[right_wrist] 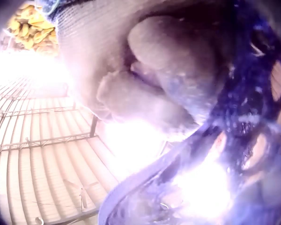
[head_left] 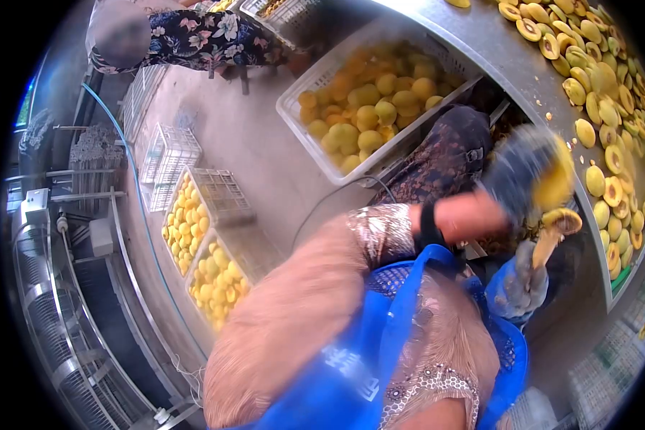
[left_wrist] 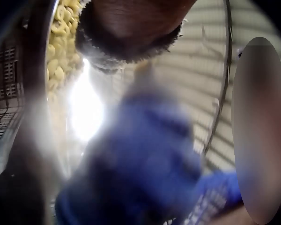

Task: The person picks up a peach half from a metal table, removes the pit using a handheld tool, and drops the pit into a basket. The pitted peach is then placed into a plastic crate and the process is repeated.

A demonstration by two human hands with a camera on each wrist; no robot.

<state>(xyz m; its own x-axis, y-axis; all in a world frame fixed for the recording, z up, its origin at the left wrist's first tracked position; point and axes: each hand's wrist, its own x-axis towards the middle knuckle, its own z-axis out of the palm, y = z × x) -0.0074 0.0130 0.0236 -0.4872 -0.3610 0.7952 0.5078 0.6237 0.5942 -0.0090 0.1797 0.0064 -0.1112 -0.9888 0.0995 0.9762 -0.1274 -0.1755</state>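
My left hand (head_left: 527, 175), in a dark glove and blurred, is above the edge of the metal table and holds a yellow peach (head_left: 557, 175). Lower down, my right hand (head_left: 517, 287), in a worn blue-grey glove, grips a tool with a pale wooden handle (head_left: 545, 247). At the tool's upper end a rounded brown and yellow piece (head_left: 562, 222) shows a dark middle. The right wrist view shows the curled, wet-looking fingers (right_wrist: 164, 70) of the glove up close. A blurred blue shape (left_wrist: 145, 150) fills the left wrist view.
Halved and whole peaches (head_left: 609, 129) cover much of the metal table (head_left: 473, 36) on the right. A white crate (head_left: 294, 118) of whole peaches stands beside my knee. More crates (head_left: 218, 201) hold yellow fruit on the floor. Another person (head_left: 193, 39) sits at the top left.
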